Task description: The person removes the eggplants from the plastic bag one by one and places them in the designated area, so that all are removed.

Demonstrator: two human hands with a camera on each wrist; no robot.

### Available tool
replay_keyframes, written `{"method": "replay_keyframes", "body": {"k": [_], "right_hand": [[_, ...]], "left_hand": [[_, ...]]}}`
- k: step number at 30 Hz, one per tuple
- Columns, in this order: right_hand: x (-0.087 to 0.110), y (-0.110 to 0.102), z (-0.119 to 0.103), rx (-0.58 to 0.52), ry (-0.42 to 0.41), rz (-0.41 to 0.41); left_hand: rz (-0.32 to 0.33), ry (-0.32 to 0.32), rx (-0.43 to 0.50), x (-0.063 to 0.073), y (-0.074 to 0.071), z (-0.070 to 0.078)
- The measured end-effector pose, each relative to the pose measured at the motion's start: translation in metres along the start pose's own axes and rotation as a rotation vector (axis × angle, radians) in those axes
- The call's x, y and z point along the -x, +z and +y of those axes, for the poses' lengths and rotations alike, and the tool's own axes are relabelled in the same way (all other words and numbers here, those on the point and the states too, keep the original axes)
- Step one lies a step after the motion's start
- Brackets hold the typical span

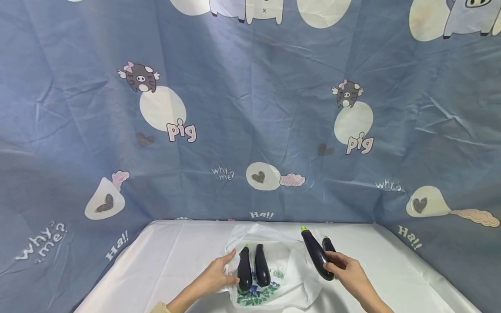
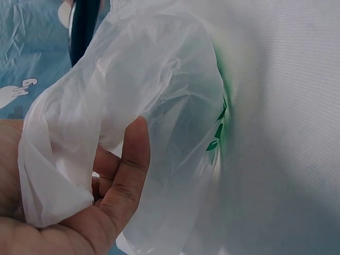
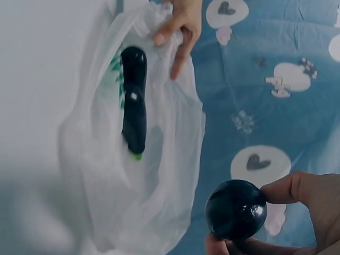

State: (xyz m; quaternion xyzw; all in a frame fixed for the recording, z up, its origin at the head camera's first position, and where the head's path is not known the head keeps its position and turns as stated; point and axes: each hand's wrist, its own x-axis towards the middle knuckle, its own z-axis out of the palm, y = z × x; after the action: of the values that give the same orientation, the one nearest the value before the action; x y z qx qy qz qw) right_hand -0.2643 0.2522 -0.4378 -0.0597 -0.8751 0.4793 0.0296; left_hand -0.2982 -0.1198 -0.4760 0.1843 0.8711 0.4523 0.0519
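Note:
A white, see-through plastic bag (image 1: 289, 278) with a green leaf print lies with its mouth spread. Two dark eggplants, a left one (image 1: 245, 271) and a right one (image 1: 262, 265), lie side by side inside it. My left hand (image 1: 215, 274) holds the bag's left edge, the film draped over the hand in the left wrist view. To the right of the bag, my right hand (image 1: 350, 274) grips an eggplant (image 1: 313, 250) near its rounded end, its green tip pointing up and away. Another eggplant (image 1: 328, 244) shows behind it, partly hidden by the fingers.
A white cloth covers the table (image 1: 184, 243). Behind it hangs a blue curtain (image 1: 250, 108) with pig prints, also covering both sides.

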Motion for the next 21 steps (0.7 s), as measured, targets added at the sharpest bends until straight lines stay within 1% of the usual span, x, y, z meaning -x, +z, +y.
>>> {"method": "replay_keyframes", "body": {"k": [4,11,21], "right_hand": [[-0.008,-0.006,0.009,0.006,0.019,0.008],[-0.016,-0.015,0.017,0.072,0.034,0.025],[-0.028,-0.025,0.031,0.071,0.066,0.043]], "left_hand": [[-0.002,0.003,-0.004,0.000,0.001,0.000],[-0.001,0.021,-0.003,0.000,0.001,-0.001],[-0.003,0.009,-0.008,-0.001,0.001,-0.002]]}}
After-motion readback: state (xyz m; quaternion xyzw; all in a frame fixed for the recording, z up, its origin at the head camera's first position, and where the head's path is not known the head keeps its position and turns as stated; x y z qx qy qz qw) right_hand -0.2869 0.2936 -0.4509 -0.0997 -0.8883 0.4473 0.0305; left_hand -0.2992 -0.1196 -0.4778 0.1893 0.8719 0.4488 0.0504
